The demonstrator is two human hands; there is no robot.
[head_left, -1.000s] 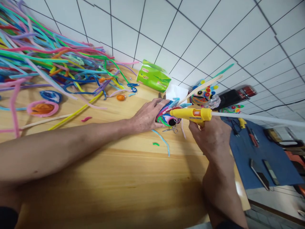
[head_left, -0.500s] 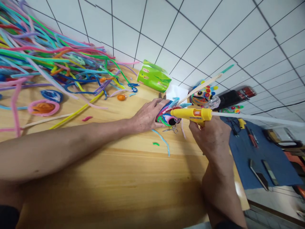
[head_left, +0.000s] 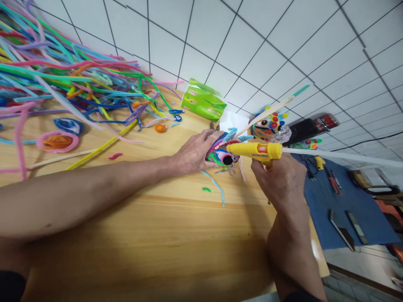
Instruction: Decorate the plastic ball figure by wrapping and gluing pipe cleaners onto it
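Note:
My left hand is wrapped round a colourful pipe-cleaner figure with a pink-ringed black eye and light-blue spikes. In my right hand is a yellow glue gun, a long whitish glue stick jutting from its back end. The nozzle points left and lies over the figure; whether it touches cannot be made out. Just below the figure lie small scissors. A light-blue pipe-cleaner piece and a short green bit rest nearer me on the wooden table.
Loose pipe cleaners are heaped at the left. A green tissue pack stands by the tiled wall. Behind the glue gun is another decorated figure. On the right, a blue mat carries tools and phone-like objects.
The glue gun and my right hand have shifted very slightly to the right. My left hand stays on the figure.

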